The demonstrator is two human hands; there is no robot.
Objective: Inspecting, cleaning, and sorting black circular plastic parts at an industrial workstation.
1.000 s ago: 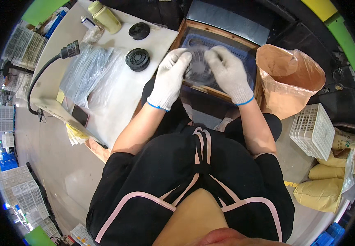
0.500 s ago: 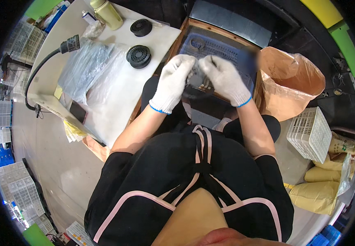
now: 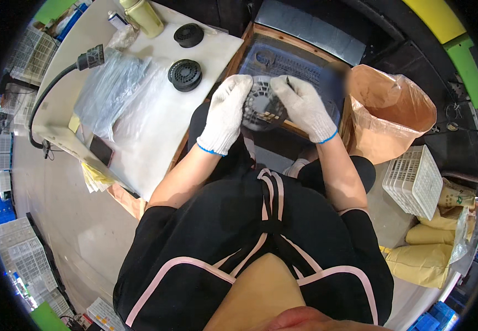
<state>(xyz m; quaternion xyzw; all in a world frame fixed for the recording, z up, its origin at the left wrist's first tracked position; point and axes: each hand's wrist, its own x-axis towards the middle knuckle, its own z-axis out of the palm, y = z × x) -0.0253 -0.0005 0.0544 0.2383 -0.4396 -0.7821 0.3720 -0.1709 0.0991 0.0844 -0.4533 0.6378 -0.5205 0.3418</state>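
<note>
Between my two white-gloved hands is a round black plastic piece with rings of slots (image 3: 262, 106), turned so that its openings show. My left hand (image 3: 230, 107) grips its left edge with closed fingers. My right hand (image 3: 303, 105) is closed at its upper right edge. A small dark spot shows by the right thumb, too small to name. Two thick round black slotted parts, a nearer one (image 3: 185, 75) and a farther one (image 3: 188, 35), lie on the white table to the left.
A wood-framed bin with a blue mesh bottom (image 3: 299, 55) lies beyond my hands. On the white table (image 3: 153, 160) are plastic bags (image 3: 109, 94), a phone (image 3: 101, 150) and a bottle (image 3: 144, 19). At right stand a copper-coloured lined bag (image 3: 382, 132) and white crates (image 3: 412, 182).
The black slotted piece has turned from nearly edge-on and blurred to facing up. My hands have moved slightly apart, still at its sides.
</note>
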